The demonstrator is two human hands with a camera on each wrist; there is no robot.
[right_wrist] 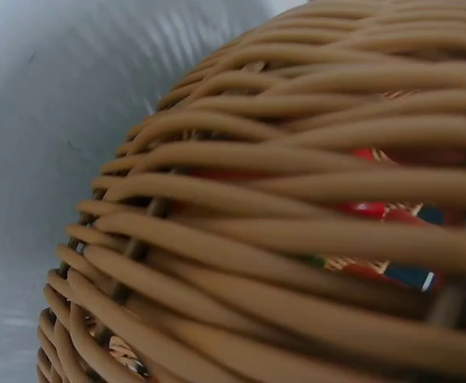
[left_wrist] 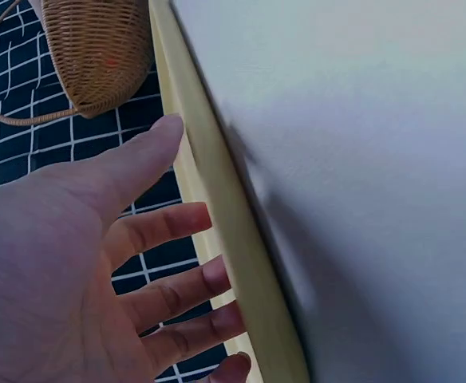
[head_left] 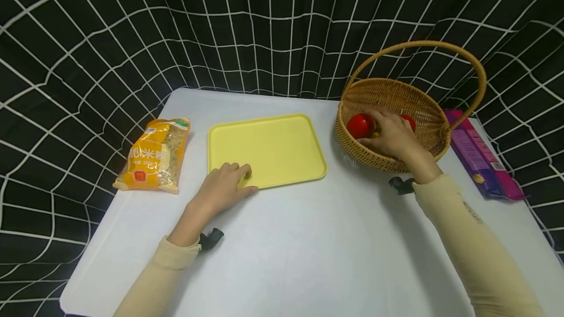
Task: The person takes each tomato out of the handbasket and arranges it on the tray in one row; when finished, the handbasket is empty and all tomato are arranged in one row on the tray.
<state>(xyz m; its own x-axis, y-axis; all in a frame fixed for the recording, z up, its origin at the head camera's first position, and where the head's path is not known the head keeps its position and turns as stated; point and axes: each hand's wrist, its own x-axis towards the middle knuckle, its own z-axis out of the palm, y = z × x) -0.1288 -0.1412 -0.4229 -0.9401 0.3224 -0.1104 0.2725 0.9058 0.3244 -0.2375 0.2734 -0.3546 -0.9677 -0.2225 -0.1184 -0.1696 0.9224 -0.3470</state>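
My right hand [head_left: 389, 133] reaches inside a brown wicker basket [head_left: 352, 146]. Its fingers and thumb lie against a smooth, rounded red thing [head_left: 360, 125]; whether they grip it is hidden. A second red thing [head_left: 410, 122] shows behind that hand, and a small yellow bit lies under the fingers. In the right wrist view the woven wall [right_wrist: 297, 199] blocks the hand, with red patches showing through its gaps. My left hand [head_left: 223, 186] is at the near left corner of a yellow tray [head_left: 273, 153]. Loosely bent fingers [left_wrist: 173, 299] reach over the rim, holding nothing.
An orange bag of dry noodles [head_left: 152, 158] lies left of the tray. Right of the basket is a purple and pink packet [head_left: 480, 153]. The basket's tall handle [head_left: 423, 44] arches above the right hand. A black gridded curtain [head_left: 269, 33] hangs behind the white table [head_left: 286, 253].
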